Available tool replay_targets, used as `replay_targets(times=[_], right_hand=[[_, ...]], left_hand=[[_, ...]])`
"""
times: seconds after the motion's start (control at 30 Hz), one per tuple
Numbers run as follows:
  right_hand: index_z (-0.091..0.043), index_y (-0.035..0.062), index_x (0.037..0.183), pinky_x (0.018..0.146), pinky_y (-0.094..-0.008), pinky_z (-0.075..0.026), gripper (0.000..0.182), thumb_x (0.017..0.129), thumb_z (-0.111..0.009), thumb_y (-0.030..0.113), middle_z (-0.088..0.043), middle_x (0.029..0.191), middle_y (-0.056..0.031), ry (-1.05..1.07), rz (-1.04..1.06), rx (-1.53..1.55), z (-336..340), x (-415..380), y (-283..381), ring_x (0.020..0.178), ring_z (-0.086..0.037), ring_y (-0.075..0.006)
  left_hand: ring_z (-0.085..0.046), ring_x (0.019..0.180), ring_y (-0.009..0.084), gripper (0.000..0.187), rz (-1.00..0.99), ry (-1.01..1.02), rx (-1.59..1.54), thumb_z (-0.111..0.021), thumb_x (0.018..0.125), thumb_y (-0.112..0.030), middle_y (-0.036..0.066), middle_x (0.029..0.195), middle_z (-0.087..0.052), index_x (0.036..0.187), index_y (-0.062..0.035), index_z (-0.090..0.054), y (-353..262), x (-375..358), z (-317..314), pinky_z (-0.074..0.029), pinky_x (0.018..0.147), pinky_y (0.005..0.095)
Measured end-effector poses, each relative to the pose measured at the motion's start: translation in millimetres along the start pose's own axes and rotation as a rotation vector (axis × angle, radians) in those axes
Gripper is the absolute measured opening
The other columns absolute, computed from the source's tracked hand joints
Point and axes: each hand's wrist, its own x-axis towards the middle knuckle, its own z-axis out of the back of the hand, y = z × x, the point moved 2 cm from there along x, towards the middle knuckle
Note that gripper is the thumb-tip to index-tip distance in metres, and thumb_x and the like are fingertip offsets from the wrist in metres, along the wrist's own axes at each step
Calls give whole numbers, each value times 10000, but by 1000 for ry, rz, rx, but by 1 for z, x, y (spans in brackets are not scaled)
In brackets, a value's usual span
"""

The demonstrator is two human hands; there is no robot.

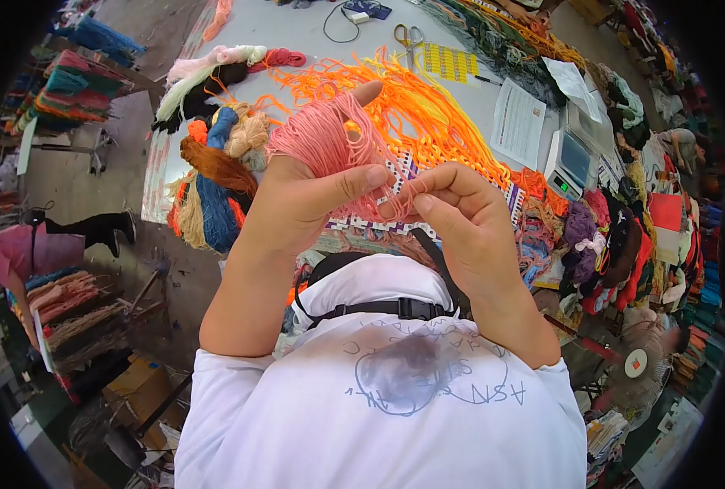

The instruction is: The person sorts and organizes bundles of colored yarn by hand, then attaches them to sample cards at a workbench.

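Observation:
Pink yarn [317,134] is wrapped in a thick bundle around the fingers of my left hand [305,200], and one fingertip sticks out above it. My left thumb presses on the loose strands at the bundle's side. Thumb and fingers of my right hand [464,212] pinch a few pink strands close to the left thumb. Beneath both hands lies a white card strip [513,200] with purple marks, partly hidden. Behind them, orange and yellow yarn [427,114] spreads across the grey table [297,24].
Scissors [409,39], a yellow label sheet [449,63] and a printed paper [519,122] lie beyond the orange yarn. A digital scale [572,159] stands at right. Mixed skeins [213,204] pile up at left. A fan [635,363] is at lower right; a person in pink [32,248] bends at far left.

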Motion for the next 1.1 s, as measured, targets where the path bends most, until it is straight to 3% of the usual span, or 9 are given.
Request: replay_targets(times=[0.5, 0.6, 1.0, 1.1], right_hand=[[-568, -15, 958, 750, -248, -483, 124, 852, -531, 39, -628, 898, -71, 19, -53, 94, 6, 8, -7, 807, -593, -107], [-568, -17, 958, 758, -258, -486, 128, 850, -538, 45, -628, 899, -69, 12, -60, 124, 6, 8, -7, 818, -595, -112], [-551, -26, 978, 758, -269, -482, 150, 847, -521, 39, -623, 876, -78, -9, -64, 143, 3, 11, -4, 799, -598, -125], [-534, -26, 1019, 764, -263, -470, 186, 845, -521, 39, -616, 897, -77, 70, -87, 170, 2, 14, -4, 814, -590, -122]], left_hand=[[-563, 749, 69, 680, -50, -86, 49, -730, 712, -39, 5, 806, -591, 1294, 53, -391, -2, 7, 1, -468, 686, 210], [-566, 785, 76, 681, -25, -33, 57, -695, 720, -1, 28, 924, -573, 1316, 28, -366, -3, 7, 2, -480, 714, 225], [-573, 735, 83, 685, -45, -46, 54, -706, 717, -38, 30, 844, -602, 1313, 32, -376, 2, 10, 4, -466, 699, 216], [-588, 737, 94, 689, -74, -24, 130, -704, 716, -29, 34, 811, -606, 1314, 37, -369, 1, 10, 2, -475, 702, 221]])
